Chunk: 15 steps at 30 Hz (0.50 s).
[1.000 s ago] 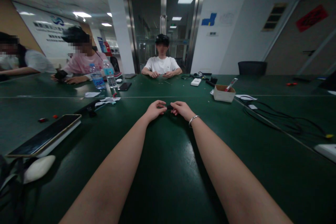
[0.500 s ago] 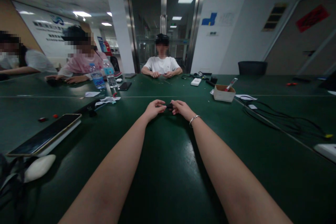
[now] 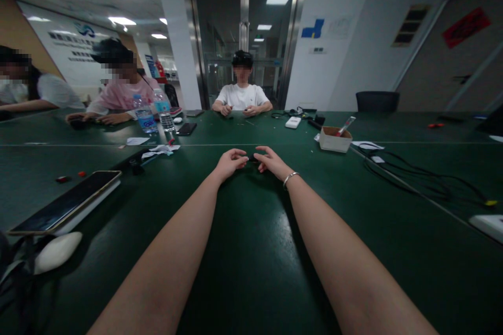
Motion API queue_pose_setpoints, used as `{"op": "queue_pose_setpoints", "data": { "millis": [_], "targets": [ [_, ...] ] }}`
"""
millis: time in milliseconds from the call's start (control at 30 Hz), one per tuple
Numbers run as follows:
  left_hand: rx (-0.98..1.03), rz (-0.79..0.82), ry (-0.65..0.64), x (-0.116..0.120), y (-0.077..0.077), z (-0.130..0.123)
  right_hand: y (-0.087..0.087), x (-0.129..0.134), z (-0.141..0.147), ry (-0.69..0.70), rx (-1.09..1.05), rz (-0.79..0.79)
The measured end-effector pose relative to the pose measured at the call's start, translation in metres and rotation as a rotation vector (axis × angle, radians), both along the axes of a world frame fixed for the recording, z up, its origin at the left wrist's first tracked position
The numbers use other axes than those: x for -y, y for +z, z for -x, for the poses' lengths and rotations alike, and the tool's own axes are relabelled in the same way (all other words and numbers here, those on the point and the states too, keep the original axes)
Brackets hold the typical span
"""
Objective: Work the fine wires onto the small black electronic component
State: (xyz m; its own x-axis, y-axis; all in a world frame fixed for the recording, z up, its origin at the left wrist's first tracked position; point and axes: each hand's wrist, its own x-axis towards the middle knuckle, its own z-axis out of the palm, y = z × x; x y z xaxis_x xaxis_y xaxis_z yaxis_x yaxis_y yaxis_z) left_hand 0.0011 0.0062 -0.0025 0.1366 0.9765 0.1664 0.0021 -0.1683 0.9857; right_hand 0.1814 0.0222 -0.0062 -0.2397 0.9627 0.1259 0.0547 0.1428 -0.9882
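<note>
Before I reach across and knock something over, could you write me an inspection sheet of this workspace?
Surface: dark green table, seams visible; spills: nothing seen.
Work in hand: small black piece, details too small to tell.
Clutter: phone atop a white object at left, two bottles upright beyond, crumpled paper; open box at right, tube leaning in it.
Grip: left hand pinches the piece; right hand beside it, contact unclear.
Cables: black cables looped loosely at right.
Surroundings: seated people, glass doors, chair.
</note>
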Motion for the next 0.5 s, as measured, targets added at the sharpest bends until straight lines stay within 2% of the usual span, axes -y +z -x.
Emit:
{"op": "queue_pose_setpoints", "data": {
  "millis": [100,200,333,500],
  "targets": [
    [0.01,-0.004,-0.01,-0.0022,-0.002,0.0006,-0.0004,-0.0009,-0.0005,0.037,-0.001,0.006],
    [0.022,0.003,0.005,-0.0045,-0.0036,0.0007,-0.0001,0.0013,-0.0056,0.125,-0.073,-0.058],
    [0.031,0.005,0.008,-0.0042,-0.0027,-0.0001,0.0006,0.0035,-0.0076,0.093,-0.117,-0.046],
    [0.048,0.006,0.009,-0.002,-0.0007,-0.0005,-0.0009,-0.0009,-0.0027,0.051,-0.039,0.036]
  ]
}}
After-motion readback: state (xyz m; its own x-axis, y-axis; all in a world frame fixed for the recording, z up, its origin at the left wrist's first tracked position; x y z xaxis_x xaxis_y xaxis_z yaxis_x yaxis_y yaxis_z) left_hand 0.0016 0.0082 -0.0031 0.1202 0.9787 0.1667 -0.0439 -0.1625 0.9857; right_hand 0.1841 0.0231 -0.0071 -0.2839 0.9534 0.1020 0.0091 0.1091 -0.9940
